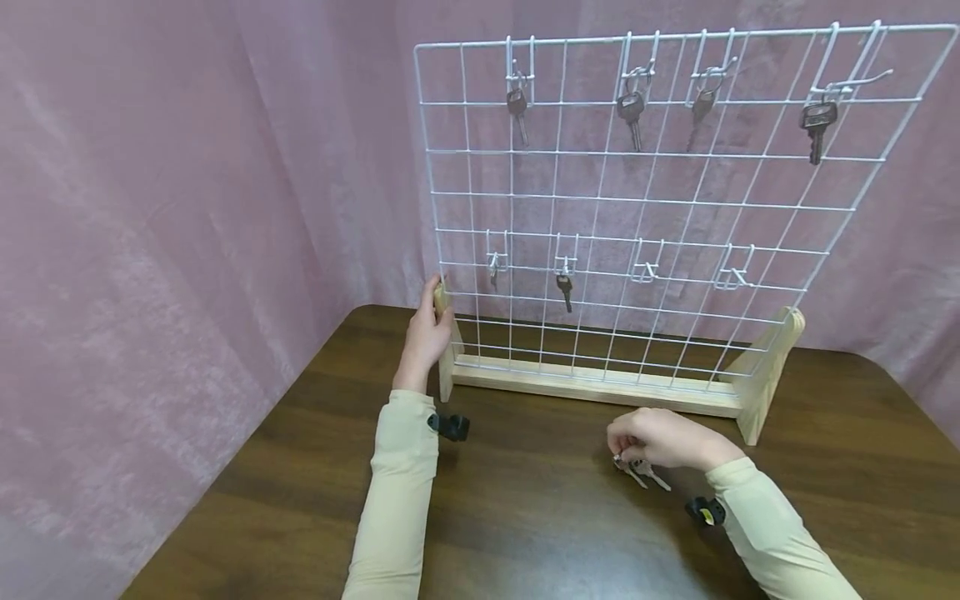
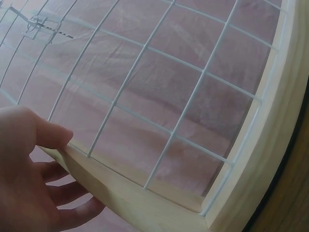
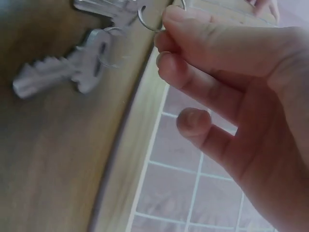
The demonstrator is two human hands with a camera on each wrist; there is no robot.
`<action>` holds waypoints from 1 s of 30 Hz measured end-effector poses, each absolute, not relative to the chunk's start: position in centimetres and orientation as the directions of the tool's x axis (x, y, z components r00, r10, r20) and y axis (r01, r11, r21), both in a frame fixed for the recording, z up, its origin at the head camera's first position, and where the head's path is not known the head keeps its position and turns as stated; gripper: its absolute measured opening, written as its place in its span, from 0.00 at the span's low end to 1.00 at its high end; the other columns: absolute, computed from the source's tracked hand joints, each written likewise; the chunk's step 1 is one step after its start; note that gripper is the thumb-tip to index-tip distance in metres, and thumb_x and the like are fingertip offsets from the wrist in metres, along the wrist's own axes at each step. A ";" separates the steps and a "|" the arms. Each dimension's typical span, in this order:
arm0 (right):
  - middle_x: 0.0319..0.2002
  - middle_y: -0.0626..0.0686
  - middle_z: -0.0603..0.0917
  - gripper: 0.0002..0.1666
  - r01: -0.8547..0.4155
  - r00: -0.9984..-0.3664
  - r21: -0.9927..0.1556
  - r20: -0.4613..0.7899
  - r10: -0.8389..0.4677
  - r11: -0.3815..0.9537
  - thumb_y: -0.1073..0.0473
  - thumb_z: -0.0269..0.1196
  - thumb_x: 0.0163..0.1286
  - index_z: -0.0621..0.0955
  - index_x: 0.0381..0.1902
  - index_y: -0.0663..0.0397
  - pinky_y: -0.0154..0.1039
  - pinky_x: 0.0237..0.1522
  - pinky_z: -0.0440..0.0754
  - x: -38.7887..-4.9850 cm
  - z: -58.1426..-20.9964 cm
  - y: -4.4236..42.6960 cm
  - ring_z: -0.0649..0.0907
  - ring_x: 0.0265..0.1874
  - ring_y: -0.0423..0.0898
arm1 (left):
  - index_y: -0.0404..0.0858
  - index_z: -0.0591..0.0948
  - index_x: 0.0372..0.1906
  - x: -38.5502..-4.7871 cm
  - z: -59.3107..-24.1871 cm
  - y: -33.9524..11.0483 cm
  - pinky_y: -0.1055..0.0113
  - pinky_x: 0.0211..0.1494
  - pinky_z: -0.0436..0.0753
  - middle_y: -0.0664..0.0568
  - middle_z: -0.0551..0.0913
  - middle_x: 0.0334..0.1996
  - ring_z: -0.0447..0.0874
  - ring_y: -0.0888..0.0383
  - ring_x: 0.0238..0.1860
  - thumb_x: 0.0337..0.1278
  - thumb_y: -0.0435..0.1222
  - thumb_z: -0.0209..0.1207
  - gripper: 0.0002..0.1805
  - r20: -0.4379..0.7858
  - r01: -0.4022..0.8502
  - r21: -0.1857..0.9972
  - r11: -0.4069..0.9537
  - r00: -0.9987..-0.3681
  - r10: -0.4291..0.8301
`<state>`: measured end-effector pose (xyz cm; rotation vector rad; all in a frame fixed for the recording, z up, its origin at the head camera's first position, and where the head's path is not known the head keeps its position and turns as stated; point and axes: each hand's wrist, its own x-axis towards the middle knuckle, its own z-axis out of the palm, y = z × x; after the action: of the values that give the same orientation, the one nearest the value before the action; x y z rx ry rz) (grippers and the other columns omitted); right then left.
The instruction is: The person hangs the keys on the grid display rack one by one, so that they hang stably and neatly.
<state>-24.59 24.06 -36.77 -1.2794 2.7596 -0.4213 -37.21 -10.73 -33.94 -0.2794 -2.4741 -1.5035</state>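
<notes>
My left hand [image 1: 426, 337] grips the left upright [image 1: 447, 367] of a wooden stand. In the left wrist view its thumb lies on the near face of the wood, with the fingers behind. Low over the table, my right hand [image 1: 667, 437] pinches a thin metal key ring [image 3: 145, 21] between thumb and fingertip. A silver key [image 3: 104, 8] is on that ring. Beside it, another silver key [image 3: 63, 67] with its own ring lies on the table. A white wire grid [image 1: 555, 197] stands in the wooden base [image 1: 600, 383], in front of both hands.
Several keys [image 1: 630, 107] hang from hooks along the grid's top row. Two keys, one of them darker [image 1: 565, 287], hang on the lower left hooks. Two lower hooks [image 1: 731, 277] at the right carry nothing. Pink curtain [image 1: 187, 208] hangs behind the brown table [image 1: 525, 517].
</notes>
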 end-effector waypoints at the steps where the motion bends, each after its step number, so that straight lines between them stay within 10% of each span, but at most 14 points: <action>1: 0.23 0.38 0.77 0.12 -0.740 -0.654 -0.261 0.067 -0.753 0.620 0.66 0.67 0.59 0.77 0.26 0.44 0.26 0.27 0.71 -24.6 -36.6 24.2 0.71 0.24 0.26 | 0.56 0.50 0.76 -37.2 -33.8 -10.7 0.47 0.51 0.81 0.32 0.68 0.67 0.80 0.39 0.50 0.73 0.37 0.45 0.32 0.295 0.281 0.845 0.456 -0.954 0.042; 30: 0.28 0.39 0.85 0.09 -0.644 -0.661 0.002 0.503 -0.558 0.765 0.65 0.68 0.59 0.81 0.33 0.45 0.39 0.30 0.79 -24.1 -29.8 27.3 0.81 0.27 0.34 | 0.54 0.52 0.76 -37.2 -33.9 -10.6 0.44 0.58 0.78 0.33 0.69 0.67 0.78 0.36 0.56 0.71 0.36 0.46 0.32 0.310 0.286 0.836 0.468 -0.950 0.025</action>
<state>-24.06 27.28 -29.76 -1.2429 3.4009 -0.3319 -37.18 -10.58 -33.95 -0.2667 -2.4638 -1.4759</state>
